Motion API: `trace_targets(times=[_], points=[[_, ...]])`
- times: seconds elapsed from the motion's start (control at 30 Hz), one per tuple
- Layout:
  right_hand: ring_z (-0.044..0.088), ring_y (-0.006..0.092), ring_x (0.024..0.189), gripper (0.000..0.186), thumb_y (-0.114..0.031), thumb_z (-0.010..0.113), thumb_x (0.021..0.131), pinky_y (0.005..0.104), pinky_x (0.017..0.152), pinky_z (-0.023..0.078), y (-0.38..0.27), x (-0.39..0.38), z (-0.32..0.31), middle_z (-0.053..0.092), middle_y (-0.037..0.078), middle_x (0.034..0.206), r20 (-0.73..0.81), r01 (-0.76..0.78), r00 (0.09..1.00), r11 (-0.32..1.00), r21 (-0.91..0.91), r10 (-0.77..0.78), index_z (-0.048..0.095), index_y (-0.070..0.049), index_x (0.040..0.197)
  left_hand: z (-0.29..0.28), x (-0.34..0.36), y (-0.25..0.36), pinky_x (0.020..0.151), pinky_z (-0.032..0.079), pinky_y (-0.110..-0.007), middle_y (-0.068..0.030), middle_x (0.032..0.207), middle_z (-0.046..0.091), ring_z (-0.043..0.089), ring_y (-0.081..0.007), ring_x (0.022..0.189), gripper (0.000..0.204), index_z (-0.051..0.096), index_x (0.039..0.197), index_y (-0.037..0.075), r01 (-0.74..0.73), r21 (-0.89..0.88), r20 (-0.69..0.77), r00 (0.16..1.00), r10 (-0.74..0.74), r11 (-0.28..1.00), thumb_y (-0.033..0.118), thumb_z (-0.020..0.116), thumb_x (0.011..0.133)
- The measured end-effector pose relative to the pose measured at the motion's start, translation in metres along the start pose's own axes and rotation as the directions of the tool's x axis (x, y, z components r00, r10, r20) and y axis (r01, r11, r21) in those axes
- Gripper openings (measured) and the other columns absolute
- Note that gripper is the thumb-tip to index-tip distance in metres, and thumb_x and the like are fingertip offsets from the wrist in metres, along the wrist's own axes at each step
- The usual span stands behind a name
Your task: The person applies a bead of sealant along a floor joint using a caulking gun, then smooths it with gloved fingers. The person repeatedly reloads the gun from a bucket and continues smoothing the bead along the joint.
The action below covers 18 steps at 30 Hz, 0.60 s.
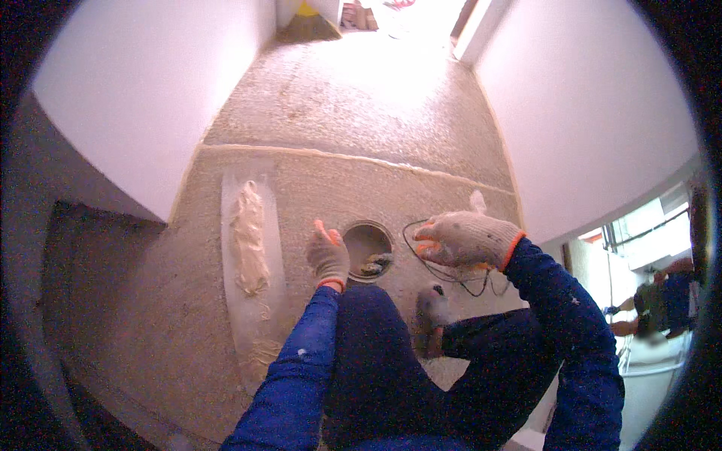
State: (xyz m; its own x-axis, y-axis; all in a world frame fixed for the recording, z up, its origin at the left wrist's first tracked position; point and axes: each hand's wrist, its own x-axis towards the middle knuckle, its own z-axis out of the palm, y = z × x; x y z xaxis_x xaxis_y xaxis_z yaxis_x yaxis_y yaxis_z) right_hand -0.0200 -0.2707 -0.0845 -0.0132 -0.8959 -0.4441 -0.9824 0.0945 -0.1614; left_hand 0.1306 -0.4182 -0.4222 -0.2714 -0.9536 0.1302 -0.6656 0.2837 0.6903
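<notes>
My left hand (328,257), in a pale knitted glove with orange on the fingers, is just left of a round bucket-like container (392,252). Its visible fingers point forward and stand apart, with nothing seen in them. Mottled pale lumps (377,263) show inside the container. On the container's other side, my right hand (472,239), gloved alike, has its fingers curled at a thin dark cord (407,239). That cord hangs in a loose loop below the hand. Left of my left hand, a long pale strip (231,304) carries a thick smear of beige paste (250,240).
White walls (594,98) flank the rough grey-brown floor (338,98), which a pale ridge (361,158) crosses. My shoe (431,304) is beside the container. At the far end stands a yellow-and-dark heap or bag (307,24). Another person (662,301) is beyond an opening at right.
</notes>
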Motion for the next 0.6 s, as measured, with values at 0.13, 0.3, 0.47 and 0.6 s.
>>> trace_targets(times=[0.13,0.3,0.47,0.6], points=[[0.069,0.0417,0.109,0.047,-0.045,0.058,0.101,0.0500,0.095,0.055,-0.035,0.023,-0.033,0.071,0.022,0.120,0.110,-0.014,0.994,0.999,-0.035,0.018,0.067,-0.009,0.131,-0.019,0.020,0.005,0.090,0.052,-0.055,-0.0247,0.111,0.072,0.068,-0.0440,0.103,0.045,0.058,0.136,0.005,-0.045,0.044,0.054,0.998,0.043,0.998,0.034,0.055,0.102],[0.069,0.0410,0.110,0.048,-0.043,0.062,0.101,0.0488,0.094,0.055,-0.042,0.032,-0.047,0.070,0.023,0.122,-0.140,0.127,0.984,0.988,0.093,-0.113,0.066,-0.007,0.133,-0.053,0.047,0.022,0.076,0.057,-0.050,-0.0193,0.101,0.074,0.072,-0.0375,0.092,0.035,0.066,0.124,0.006,-0.089,-0.037,0.592,0.801,0.094,0.995,0.030,0.059,0.100],[0.069,0.0422,0.110,0.048,-0.039,0.063,0.101,0.0493,0.093,0.055,-0.007,0.051,-0.048,0.071,0.024,0.120,-0.049,0.304,0.952,0.917,0.258,-0.302,0.066,-0.003,0.132,-0.060,0.036,0.043,0.068,0.059,-0.036,-0.0125,0.110,0.074,0.072,-0.0257,0.094,0.035,0.064,0.130,0.007,0.228,-0.533,0.752,0.570,0.332,0.815,0.026,0.060,0.101],[0.069,0.0429,0.109,0.046,-0.036,0.065,0.099,0.0484,0.093,0.055,0.014,0.058,-0.041,0.070,0.025,0.119,-0.224,0.326,0.934,0.921,0.215,-0.278,0.066,-0.003,0.131,-0.057,0.021,0.051,0.066,0.059,-0.032,-0.0121,0.114,0.073,0.070,-0.0212,0.090,0.036,0.063,0.131,0.004,0.135,-0.600,0.643,0.668,0.375,0.788,0.025,0.058,0.103]])
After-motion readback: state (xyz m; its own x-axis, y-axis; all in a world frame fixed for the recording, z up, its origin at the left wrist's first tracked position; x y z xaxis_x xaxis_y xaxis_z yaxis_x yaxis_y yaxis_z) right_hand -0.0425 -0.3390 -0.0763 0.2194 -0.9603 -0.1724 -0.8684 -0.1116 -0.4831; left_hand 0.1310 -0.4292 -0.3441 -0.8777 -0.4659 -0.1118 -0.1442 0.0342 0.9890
